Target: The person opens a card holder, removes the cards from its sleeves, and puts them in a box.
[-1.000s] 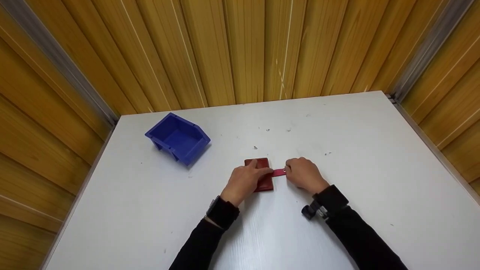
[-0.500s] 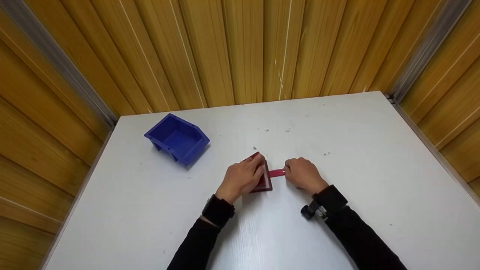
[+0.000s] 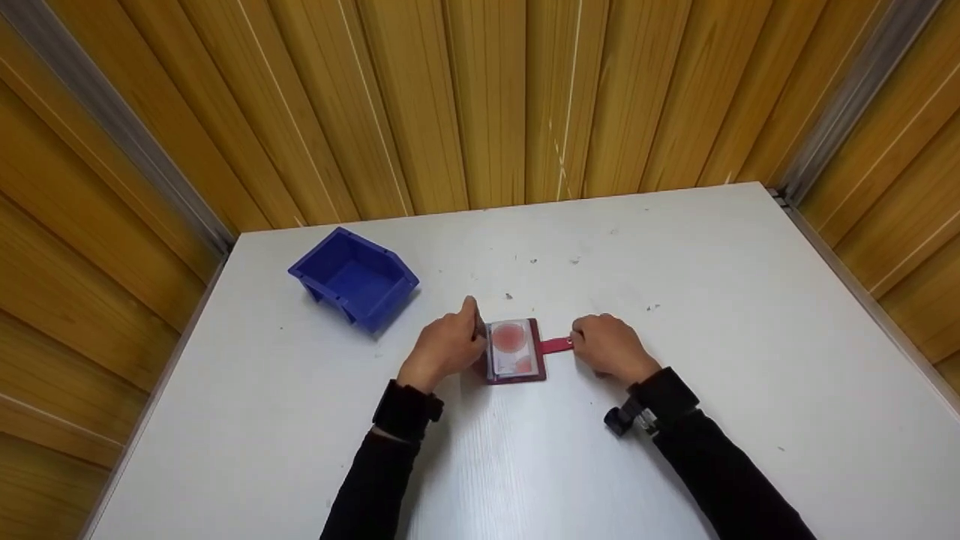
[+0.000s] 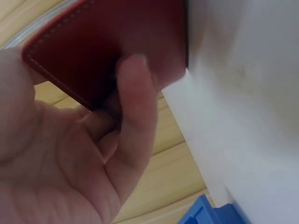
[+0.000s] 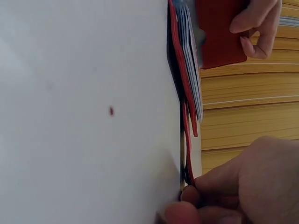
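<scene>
Red, stitched, leather-look wallet [image 3: 535, 352] on white tabletop [image 3: 675, 292], opened: left hand [image 3: 442, 349] pinches its raised cover [image 4: 145, 32], right hand [image 3: 611, 351] grips extended red strap [image 3: 556, 345]. Pale, red-printed card [image 3: 513, 345] exposed inside; cover not flat yet, no loose cards visible.

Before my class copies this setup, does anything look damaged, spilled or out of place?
Small dark marks interrupt the otherwise plain white tabletop beyond the open red holder; I can't tell whether they are chips or dirt. The blue bin sits at an angle to the tabletop's edges, so it looks slightly askew. No spill shows.
</scene>
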A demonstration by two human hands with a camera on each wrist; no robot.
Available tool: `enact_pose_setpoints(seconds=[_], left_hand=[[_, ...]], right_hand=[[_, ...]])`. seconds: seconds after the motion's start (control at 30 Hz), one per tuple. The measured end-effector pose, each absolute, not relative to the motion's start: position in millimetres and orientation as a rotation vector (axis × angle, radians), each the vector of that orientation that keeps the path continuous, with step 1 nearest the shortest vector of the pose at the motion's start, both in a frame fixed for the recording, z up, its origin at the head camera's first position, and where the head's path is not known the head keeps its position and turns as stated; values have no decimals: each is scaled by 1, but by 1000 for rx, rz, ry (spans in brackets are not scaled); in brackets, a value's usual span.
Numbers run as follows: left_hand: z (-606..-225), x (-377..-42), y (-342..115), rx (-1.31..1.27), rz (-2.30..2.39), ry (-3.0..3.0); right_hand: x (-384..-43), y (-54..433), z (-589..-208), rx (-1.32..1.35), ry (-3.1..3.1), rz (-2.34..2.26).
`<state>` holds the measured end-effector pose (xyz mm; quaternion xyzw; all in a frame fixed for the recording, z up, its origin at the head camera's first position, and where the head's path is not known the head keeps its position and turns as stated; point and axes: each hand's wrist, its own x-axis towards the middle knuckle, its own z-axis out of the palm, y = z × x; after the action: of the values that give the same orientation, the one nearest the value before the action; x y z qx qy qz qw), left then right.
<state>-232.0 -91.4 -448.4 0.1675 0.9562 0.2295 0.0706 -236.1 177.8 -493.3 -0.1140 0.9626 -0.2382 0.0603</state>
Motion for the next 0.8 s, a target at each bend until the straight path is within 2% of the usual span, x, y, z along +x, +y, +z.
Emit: enact_pose_setpoints(seconds=[0.27, 0.8], left_hand=[[-456, -234, -94, 378, 619, 2798], [-480, -233, -85, 459, 598, 2799]], right_hand=[[-240, 199, -489, -320, 2861, -687], [-244, 225, -481, -227, 2850, -598]])
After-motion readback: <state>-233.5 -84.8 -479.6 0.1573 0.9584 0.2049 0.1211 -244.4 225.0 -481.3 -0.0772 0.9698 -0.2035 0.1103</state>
